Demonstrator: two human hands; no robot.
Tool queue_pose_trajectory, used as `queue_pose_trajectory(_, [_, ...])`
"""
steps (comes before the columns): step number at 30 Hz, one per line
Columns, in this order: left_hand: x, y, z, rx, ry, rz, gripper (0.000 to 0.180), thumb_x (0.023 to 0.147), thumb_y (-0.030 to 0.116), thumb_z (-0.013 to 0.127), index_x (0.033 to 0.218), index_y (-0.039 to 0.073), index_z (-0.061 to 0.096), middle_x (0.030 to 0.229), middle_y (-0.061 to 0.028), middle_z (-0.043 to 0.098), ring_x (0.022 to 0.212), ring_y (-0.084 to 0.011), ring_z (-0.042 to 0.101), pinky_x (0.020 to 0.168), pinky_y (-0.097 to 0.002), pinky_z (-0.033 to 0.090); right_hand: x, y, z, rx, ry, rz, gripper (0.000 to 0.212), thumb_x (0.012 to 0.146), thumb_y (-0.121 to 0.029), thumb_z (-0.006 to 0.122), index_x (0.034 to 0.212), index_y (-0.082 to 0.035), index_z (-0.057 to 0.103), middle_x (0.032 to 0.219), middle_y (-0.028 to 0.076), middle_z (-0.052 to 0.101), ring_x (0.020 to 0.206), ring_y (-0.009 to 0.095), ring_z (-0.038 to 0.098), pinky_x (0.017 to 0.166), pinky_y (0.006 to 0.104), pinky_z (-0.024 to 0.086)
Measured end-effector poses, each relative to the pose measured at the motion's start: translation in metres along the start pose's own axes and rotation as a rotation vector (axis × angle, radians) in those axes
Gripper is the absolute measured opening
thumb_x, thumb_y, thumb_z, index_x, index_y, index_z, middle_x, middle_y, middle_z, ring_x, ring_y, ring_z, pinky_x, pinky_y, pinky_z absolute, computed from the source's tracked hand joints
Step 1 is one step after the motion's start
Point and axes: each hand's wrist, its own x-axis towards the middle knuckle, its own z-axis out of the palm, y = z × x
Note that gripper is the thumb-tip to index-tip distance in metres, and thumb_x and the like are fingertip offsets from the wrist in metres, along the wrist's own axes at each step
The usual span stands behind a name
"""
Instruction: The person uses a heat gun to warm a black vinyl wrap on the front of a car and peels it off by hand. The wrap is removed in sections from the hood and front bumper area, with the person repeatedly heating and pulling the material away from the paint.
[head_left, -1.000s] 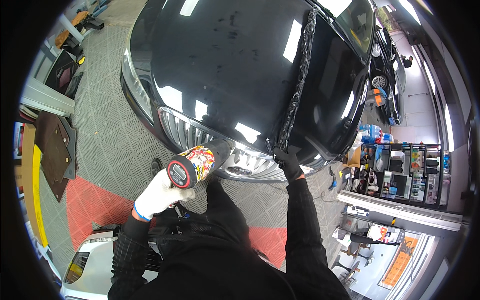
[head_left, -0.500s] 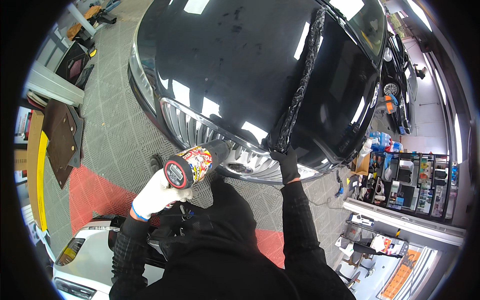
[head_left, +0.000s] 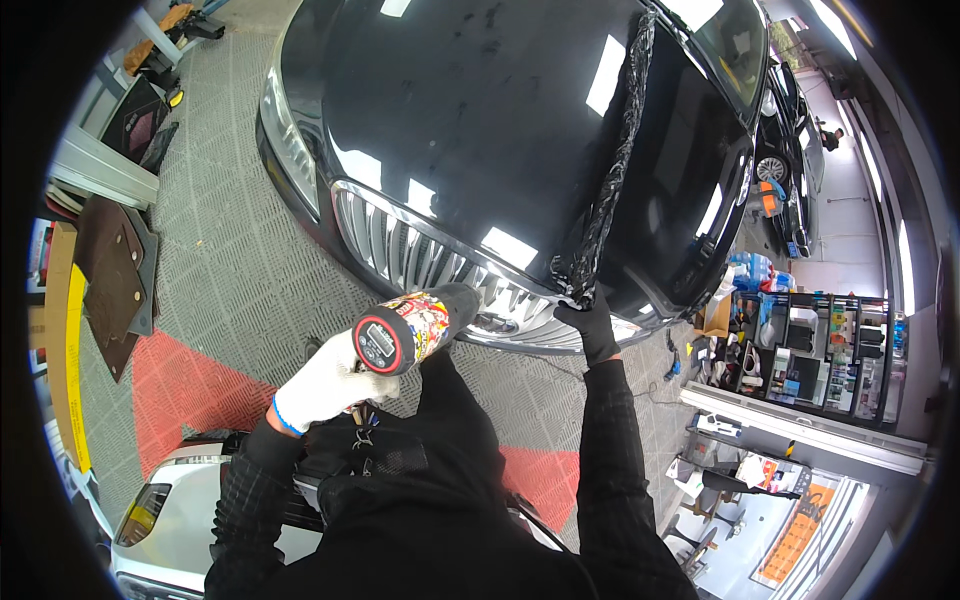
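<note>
Film strip [head_left: 612,170], bunched and dark, runs lengthwise away from the black-gloved right hand [head_left: 590,325] clamped on its near end at the bonnet [head_left: 470,120] edge; the white-gloved left hand [head_left: 325,380], apart, grips a heat gun [head_left: 415,325] aimed rightward toward that end.

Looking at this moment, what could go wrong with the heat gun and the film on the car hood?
1. The heat gun in the left hand points at the grille from close by; trim there might overheat.
2. The right hand pulls the bunched black film strip at the hood edge; it could tear or leave residue.
3. The right hand's fingers are near the nozzle, so a burn seems possible.
</note>
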Motion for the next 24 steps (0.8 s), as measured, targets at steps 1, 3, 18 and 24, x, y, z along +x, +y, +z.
queue_pose_trajectory(1, [0.001, -0.003, -0.001, 0.026, -0.009, -0.017, 0.045, 0.087, -0.002, 0.075, 0.131, -0.003, 0.070, 0.091, -0.0065, 0.076, 0.078, -0.0109, 0.069, 0.071, -0.0258, 0.057, 0.002, 0.006, -0.002, -0.012, 0.019, -0.034, 0.073, 0.076, 0.001, 0.090, 0.142, -0.006, 0.059, 0.111, 0.001, 0.069, 0.099, 0.014, 0.065, 0.087, 0.0287, 0.056])
queue_pose_trajectory(3, [0.000, -0.009, -0.003, 0.052, -0.033, -0.040, 0.039, 0.088, 0.000, 0.076, 0.126, -0.001, 0.070, 0.091, -0.0033, 0.073, 0.078, -0.0089, 0.066, 0.070, -0.0254, 0.056, 0.004, 0.016, -0.005, -0.110, 0.075, -0.095, 0.069, 0.078, 0.000, 0.090, 0.140, -0.006, 0.060, 0.111, 0.001, 0.070, 0.099, 0.013, 0.066, 0.088, 0.0295, 0.056])
queue_pose_trajectory(18, [-0.006, -0.032, 0.014, -0.008, -0.141, -0.055, 0.030, 0.091, 0.001, 0.078, 0.119, 0.001, 0.067, 0.098, -0.0023, 0.073, 0.090, -0.0102, 0.067, 0.084, -0.0306, 0.057, 0.017, 0.035, 0.031, -0.250, 0.356, -0.275, 0.040, 0.084, -0.005, 0.089, 0.120, -0.002, 0.072, 0.107, 0.006, 0.078, 0.095, 0.016, 0.071, 0.088, 0.0333, 0.056])
queue_pose_trajectory(24, [-0.008, -0.036, 0.016, -0.028, -0.138, -0.016, 0.028, 0.091, 0.004, 0.079, 0.116, 0.001, 0.067, 0.094, -0.0025, 0.073, 0.085, -0.0106, 0.067, 0.081, -0.0300, 0.057, 0.027, 0.048, 0.016, -0.361, 0.388, -0.351, 0.034, 0.089, -0.001, 0.083, 0.121, -0.002, 0.072, 0.108, 0.007, 0.078, 0.097, 0.016, 0.070, 0.088, 0.0334, 0.055])
